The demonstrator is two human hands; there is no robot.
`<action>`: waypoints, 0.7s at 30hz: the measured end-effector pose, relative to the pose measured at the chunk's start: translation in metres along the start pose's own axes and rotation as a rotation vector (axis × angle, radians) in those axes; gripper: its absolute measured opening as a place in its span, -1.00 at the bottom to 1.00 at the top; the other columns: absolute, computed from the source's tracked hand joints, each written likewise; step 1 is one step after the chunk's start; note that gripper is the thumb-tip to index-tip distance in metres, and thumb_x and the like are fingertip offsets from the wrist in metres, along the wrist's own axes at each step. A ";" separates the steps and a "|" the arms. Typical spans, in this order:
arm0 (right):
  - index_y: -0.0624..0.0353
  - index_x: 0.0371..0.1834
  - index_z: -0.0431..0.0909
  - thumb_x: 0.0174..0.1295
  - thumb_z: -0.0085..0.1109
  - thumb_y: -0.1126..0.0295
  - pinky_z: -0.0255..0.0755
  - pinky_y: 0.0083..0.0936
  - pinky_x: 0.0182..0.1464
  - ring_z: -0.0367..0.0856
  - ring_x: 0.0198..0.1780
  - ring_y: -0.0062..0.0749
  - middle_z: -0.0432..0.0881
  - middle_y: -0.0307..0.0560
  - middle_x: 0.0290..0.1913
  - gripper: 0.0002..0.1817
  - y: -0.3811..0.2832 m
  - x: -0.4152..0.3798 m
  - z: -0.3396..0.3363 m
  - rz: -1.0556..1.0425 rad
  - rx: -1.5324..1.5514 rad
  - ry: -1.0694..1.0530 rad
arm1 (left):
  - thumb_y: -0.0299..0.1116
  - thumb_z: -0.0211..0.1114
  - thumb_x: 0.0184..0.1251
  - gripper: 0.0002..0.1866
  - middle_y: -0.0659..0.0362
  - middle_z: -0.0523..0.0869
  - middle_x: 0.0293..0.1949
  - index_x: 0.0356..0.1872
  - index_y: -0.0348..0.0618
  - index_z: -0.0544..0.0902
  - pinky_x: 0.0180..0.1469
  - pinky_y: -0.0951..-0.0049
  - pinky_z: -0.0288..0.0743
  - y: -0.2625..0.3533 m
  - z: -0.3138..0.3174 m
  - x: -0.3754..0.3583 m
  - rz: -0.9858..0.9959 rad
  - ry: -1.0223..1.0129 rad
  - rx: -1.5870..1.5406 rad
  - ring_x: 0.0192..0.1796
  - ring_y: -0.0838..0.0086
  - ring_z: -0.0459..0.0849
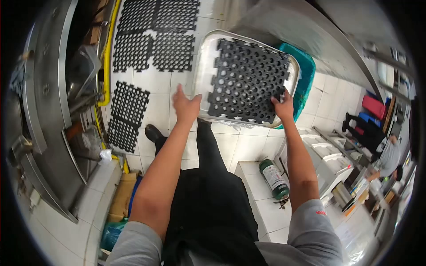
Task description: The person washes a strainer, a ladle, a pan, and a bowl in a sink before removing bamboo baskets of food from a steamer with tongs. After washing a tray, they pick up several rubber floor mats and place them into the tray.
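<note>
At nine o'clock a curved steel counter [42, 111] is seen, with a yellow hose [108, 53] running along its foot. Black perforated floor mats [153, 37] are laid on the white tiles at eleven o'clock, and another mat [126, 115] lies nearer nine.

Just left of centre the left hand [185, 106] is held with fingers spread, its fingertips at or just beside the left rim of a metal tray [202, 66]; whether the rim is actually gripped cannot be told. The tray is held out over the floor at twelve to one o'clock, above a teal tub [306, 75], and a black rubber mat tile [248, 82] lies flat in it, nearly filling it.

The right hand [284, 106] is closed over the tile's near right corner, thumb on top, pinching tile and tray rim together as far as can be seen.

The tile is judged to be thick, flexible rubber: moderately heavy, floppy when lifted by one edge, grippy when dry but slick if wet or greasy, and not fragile. It would best be taken by two opposite edges, or through its holes, so sagging is limited. The tray is judged stiff and smooth, so the tile could slide if it is tilted.

At five o'clock a green cylinder [274, 179] lies on the floor. At three to four o'clock another person [388, 155] is seen at a counter.
</note>
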State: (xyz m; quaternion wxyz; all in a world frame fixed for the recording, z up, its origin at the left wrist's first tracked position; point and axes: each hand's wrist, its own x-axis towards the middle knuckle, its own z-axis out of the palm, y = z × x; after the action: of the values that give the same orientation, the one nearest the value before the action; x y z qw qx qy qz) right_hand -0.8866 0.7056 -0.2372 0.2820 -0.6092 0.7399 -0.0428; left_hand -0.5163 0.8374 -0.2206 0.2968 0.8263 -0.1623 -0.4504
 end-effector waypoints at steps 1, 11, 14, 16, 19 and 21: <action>0.22 0.46 0.39 0.06 0.54 0.23 0.45 -0.20 0.31 0.55 0.30 0.12 0.53 0.31 0.30 -0.14 -0.008 -0.010 -0.004 -0.056 -0.055 -0.002 | -0.35 0.42 0.18 -0.32 -0.12 0.63 0.14 0.36 -0.30 0.48 0.16 0.28 0.53 -0.013 -0.003 0.011 -0.197 -0.119 -0.260 0.13 0.15 0.66; -0.21 0.72 -0.14 0.39 0.29 0.37 0.39 0.04 0.28 0.43 0.43 -0.33 0.18 -0.19 0.64 -0.04 -0.015 -0.008 -0.011 0.409 0.470 -0.426 | -0.69 0.22 0.11 -0.53 -0.08 0.65 0.00 0.12 -0.26 0.61 0.11 0.10 0.57 0.022 -0.011 -0.076 0.320 0.038 -0.298 0.07 -0.06 0.65; -0.22 0.72 -0.14 0.39 0.30 0.32 0.40 0.01 0.26 0.43 0.41 -0.37 0.29 -0.19 0.57 -0.05 -0.003 -0.008 -0.010 0.406 0.411 -0.368 | -0.69 0.21 0.12 -0.52 -0.09 0.65 -0.03 0.14 -0.24 0.62 0.10 0.10 0.57 0.014 -0.012 -0.074 0.306 0.027 -0.254 0.04 -0.06 0.66; -0.19 0.70 -0.08 0.37 0.35 0.31 0.41 0.01 0.21 0.45 0.37 -0.39 0.39 -0.18 0.49 -0.05 -0.001 -0.008 -0.006 0.386 0.350 -0.318 | -0.68 0.20 0.11 -0.50 -0.10 0.66 -0.03 0.15 -0.25 0.63 0.10 0.09 0.58 0.005 -0.012 -0.062 0.297 0.012 -0.240 0.03 -0.06 0.67; 0.01 0.59 0.20 0.26 0.46 0.39 0.54 -0.42 0.02 0.63 0.13 -0.37 0.56 0.03 0.28 -0.15 0.018 0.000 0.004 0.235 0.255 -0.258 | -0.57 0.18 0.19 -0.55 -0.17 0.71 0.01 0.15 -0.22 0.67 0.12 0.09 0.58 -0.042 0.000 -0.020 0.290 0.090 -0.040 0.06 -0.09 0.69; 0.30 0.52 0.22 0.16 0.54 0.34 0.62 -0.39 -0.06 0.73 -0.05 -0.28 0.69 0.10 0.01 -0.10 -0.006 -0.017 0.011 0.039 0.122 -0.133 | -0.50 0.20 0.29 -0.60 -0.19 0.77 -0.01 0.17 -0.30 0.66 0.13 0.18 0.60 -0.067 0.006 0.006 0.100 -0.061 -0.274 0.04 -0.02 0.75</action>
State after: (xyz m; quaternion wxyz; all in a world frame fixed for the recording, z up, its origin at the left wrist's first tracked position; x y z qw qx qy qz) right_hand -0.8746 0.7229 -0.2380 0.3678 -0.5780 0.7273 -0.0418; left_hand -0.5180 0.8838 -0.2691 0.4239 0.7547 -0.1490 -0.4781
